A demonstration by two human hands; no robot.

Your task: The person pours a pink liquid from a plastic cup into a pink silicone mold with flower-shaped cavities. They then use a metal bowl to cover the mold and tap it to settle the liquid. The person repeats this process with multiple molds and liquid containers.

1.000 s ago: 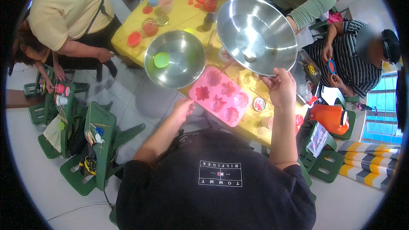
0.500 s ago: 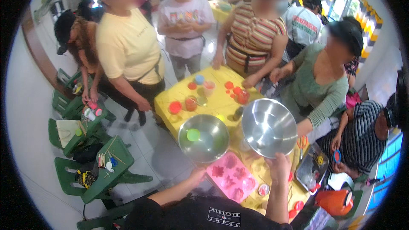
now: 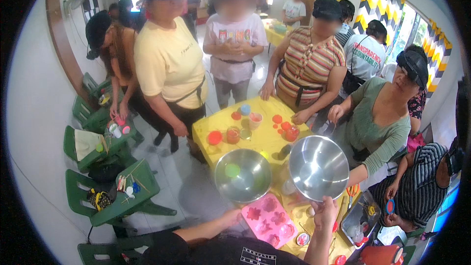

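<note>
My right hand (image 3: 325, 212) grips the near rim of a steel mixing bowl (image 3: 319, 167), thumb at the edge. Above the yellow-covered table, the bowl tilts so that its bare inside shows. My left hand (image 3: 233, 217) is by the left edge of a pink silicone mold (image 3: 268, 218) with flower-shaped cavities. Its fingers are partly hidden, and I cannot tell whether they grip the mold. Beyond the mold, a second steel bowl (image 3: 243, 186) holds a light green round piece (image 3: 232, 170).
The yellow table (image 3: 221, 120) bears a jar of red stuff (image 3: 233, 135), red lids (image 3: 215, 138) and a pink cup (image 3: 255, 120). At right are orange scissors (image 3: 352, 190) and a metal tray (image 3: 357, 216). Several people stand around; one in green (image 3: 378, 118) reaches behind the held bowl.
The whole view has shifted, so the scene sits lower and further right. My right hand keeps its hold on the bowl, and my left hand stays beside the mold.
</note>
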